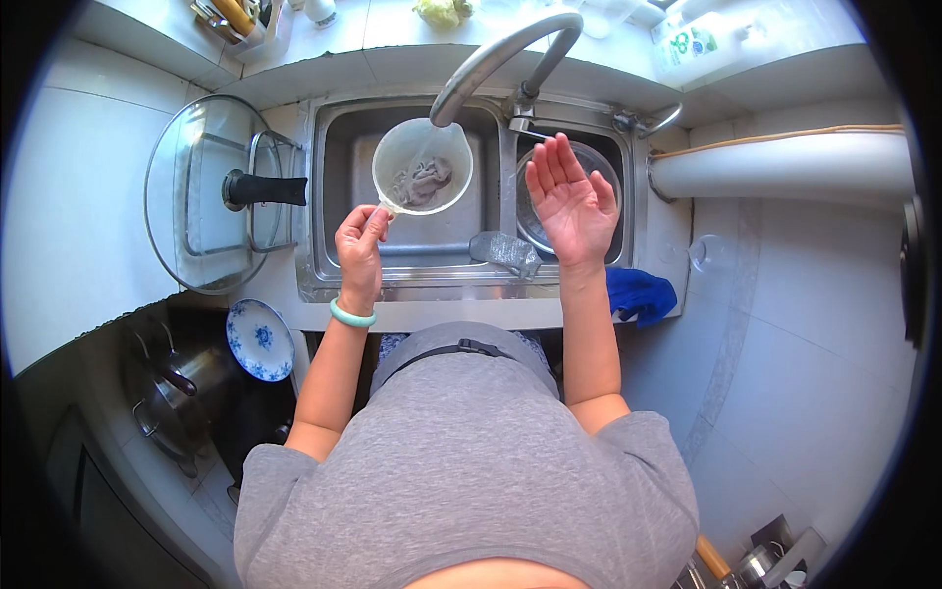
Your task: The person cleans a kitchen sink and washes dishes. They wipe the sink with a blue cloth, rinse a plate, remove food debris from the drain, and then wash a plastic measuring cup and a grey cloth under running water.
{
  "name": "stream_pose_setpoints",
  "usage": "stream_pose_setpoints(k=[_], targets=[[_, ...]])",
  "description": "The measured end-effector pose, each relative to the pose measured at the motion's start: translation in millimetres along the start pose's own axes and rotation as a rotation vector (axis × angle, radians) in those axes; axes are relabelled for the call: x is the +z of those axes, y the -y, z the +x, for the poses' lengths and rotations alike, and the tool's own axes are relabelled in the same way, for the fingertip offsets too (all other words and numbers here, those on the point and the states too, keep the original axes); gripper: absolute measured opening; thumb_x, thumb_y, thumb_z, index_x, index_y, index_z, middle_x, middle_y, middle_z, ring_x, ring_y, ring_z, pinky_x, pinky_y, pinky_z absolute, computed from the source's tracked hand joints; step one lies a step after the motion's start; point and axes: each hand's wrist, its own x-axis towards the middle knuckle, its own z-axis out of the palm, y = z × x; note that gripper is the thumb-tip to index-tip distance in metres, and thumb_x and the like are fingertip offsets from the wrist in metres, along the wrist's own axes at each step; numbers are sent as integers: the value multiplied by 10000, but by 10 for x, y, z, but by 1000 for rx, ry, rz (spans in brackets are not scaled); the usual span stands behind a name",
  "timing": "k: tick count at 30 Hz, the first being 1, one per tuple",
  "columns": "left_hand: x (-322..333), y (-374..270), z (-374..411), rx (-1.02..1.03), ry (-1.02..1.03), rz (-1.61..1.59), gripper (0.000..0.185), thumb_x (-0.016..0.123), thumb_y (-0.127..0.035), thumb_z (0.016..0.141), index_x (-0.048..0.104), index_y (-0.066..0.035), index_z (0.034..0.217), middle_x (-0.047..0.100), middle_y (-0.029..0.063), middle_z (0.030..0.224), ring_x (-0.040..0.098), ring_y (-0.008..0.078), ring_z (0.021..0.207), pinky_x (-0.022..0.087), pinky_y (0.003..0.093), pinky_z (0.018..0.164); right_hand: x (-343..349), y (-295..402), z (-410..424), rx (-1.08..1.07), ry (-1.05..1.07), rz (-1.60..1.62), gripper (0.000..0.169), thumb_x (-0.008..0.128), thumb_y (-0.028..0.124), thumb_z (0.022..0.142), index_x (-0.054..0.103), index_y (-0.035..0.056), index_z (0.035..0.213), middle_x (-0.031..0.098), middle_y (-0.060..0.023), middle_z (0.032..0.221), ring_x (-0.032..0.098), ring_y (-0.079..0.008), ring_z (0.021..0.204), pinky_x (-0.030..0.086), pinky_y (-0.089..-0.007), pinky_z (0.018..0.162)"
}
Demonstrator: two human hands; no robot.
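My left hand [362, 239] grips the handle of a pale translucent plastic scoop [384, 166] over the left basin of a steel double sink [449, 286]. Wet greyish cloth-like material [427, 180] lies inside the scoop; I cannot tell exactly what it is. The spout of a curved faucet [508, 59] hangs above the scoop's rim, and a thin stream seems to fall into it. My right hand [567, 202] is raised palm up, fingers apart, over the right basin and near the faucet lever. Below it, a round metal bowl [528, 217] sits in that basin, partly hidden.
A crumpled translucent plastic piece [506, 252] rests on the divider's front. Left of the sink, a glass lid [165, 191] leans on a wire rack. A blue cloth [642, 296] drapes over the right front edge. A blue-patterned plate [260, 340] lies lower left; a white pipe [780, 166] runs right.
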Motion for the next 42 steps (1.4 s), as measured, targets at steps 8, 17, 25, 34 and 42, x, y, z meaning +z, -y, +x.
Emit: stream_pose_setpoints(k=[8, 17, 25, 34, 42], targets=[[-34, 46, -67, -24, 5, -26, 145, 630, -150, 909, 639, -16, 854, 554, -22, 735, 406, 51, 668, 322, 201, 633, 268, -91, -54, 59, 46, -277, 796, 402, 556, 945, 290, -64, 1430, 302, -258, 1478, 296, -379, 1381, 217, -469, 1146], [-92, 173, -78, -47, -23, -1, 130, 628, -131, 887, 636, -18, 822, 546, -23, 702, 425, 56, 647, 337, 215, 626, 139, -51, -66, 103, -24, -403, 765, 404, 541, 947, 301, -37, 1437, 321, -256, 1471, 330, -404, 1357, 259, -469, 1128], [-167, 254, -104, -86, -45, -23, 136, 649, -138, 853, 636, -20, 789, 564, -9, 687, 441, 63, 625, 349, 216, 627, 49, -46, -34, 115, -95, -442, 603, 422, 395, 982, 386, -55, 1380, 400, -266, 1409, 412, -387, 1305, 324, -456, 1098], [-199, 253, -121, -86, -33, -43, 136, 659, -147, 835, 630, -26, 782, 593, 16, 705, 446, 64, 604, 350, 213, 615, -479, 93, -133, 101, -305, -612, 302, 571, 226, 947, 636, -26, 1100, 696, -183, 998, 704, -260, 861, 584, -296, 690], [-191, 210, -147, -76, -54, -25, 150, 669, -152, 830, 640, -22, 762, 592, 10, 697, 452, 71, 607, 359, 220, 623, -156, -35, -98, 132, -240, -707, 514, 353, 388, 1012, 545, -22, 1255, 633, -215, 1153, 666, -278, 986, 563, -298, 731]])
